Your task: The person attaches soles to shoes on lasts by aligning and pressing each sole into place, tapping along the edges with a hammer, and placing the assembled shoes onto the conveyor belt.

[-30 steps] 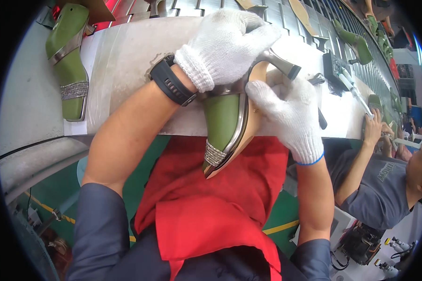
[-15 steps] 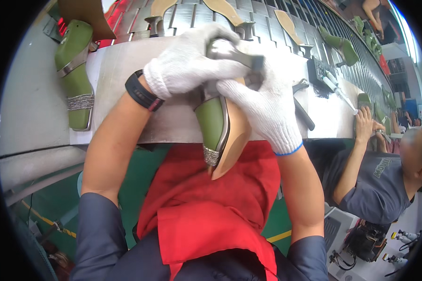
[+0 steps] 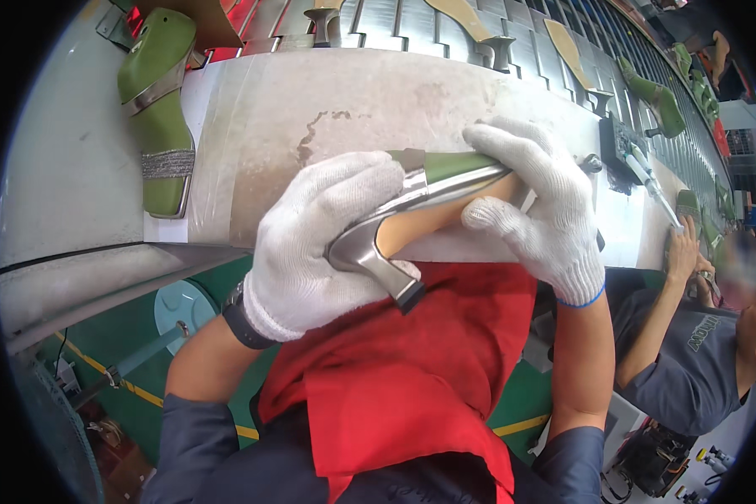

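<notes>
A high-heeled sandal on a green last (image 3: 462,166) lies sideways between my gloved hands, above the bench's near edge. Its tan sole (image 3: 428,225) faces toward me, and the silvery heel (image 3: 368,252) points down and right. My left hand (image 3: 311,235) is closed around the heel end, with fingertips showing below the heel. At the toe end, my right hand (image 3: 546,197) has its fingers over the far side and its thumb by the sole, the toe between them. The toe tip is hidden inside that hand.
A second green last with a sandal (image 3: 161,126) stands at the left of the bench (image 3: 260,109). Tan soles with heels (image 3: 458,18) lie on the metal slat conveyor (image 3: 378,25) behind. A hammer head (image 3: 592,164) shows beside my right hand. At right, a co-worker's hand (image 3: 685,248) touches another last.
The sandal has turned from toe-toward-me to lying crosswise, toe right. Both hands have come nearer to me, the left now at the heel and the right at the toe.
</notes>
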The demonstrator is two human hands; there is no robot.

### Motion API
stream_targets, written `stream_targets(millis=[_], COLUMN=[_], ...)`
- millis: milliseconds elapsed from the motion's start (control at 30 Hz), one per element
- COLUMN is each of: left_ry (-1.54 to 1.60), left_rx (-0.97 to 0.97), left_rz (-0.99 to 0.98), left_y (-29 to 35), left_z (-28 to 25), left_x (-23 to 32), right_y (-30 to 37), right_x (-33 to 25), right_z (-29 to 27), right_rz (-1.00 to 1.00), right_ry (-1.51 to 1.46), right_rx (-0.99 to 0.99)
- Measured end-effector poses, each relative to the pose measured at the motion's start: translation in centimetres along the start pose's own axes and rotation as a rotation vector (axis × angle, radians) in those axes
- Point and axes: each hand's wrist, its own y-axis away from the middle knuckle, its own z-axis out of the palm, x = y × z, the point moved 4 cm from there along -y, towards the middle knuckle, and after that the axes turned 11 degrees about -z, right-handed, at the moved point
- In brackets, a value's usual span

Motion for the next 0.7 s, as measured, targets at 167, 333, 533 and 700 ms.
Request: stream_targets(millis=[167, 333, 533, 700], left_ry=[-0.062, -0.080, -0.090, -0.062], left_rx=[0.032, 0.048, 0.113, 0.109], left_rz=[0.153, 0.144, 0.106, 0.142], left_y=[0.2, 0.6, 0.6, 0.9], left_z=[0.4, 0.5, 0.5, 0.7], left_x=[-0.2, -0.3, 0.1, -0.4], right_y=[-1.4, -2.2, -3.4, -5.9], right_x=[-1.4, -1.0, -1.3, -1.3], right_z=[-0.5, 0.0, 0.2, 0.4], right_rz=[0.159, 0.319, 0.074, 0.325], right_ry=[-0.069, -0.185, -0.034, -0.196], right_rx=[-0.103, -0.161, -0.245, -0.550])
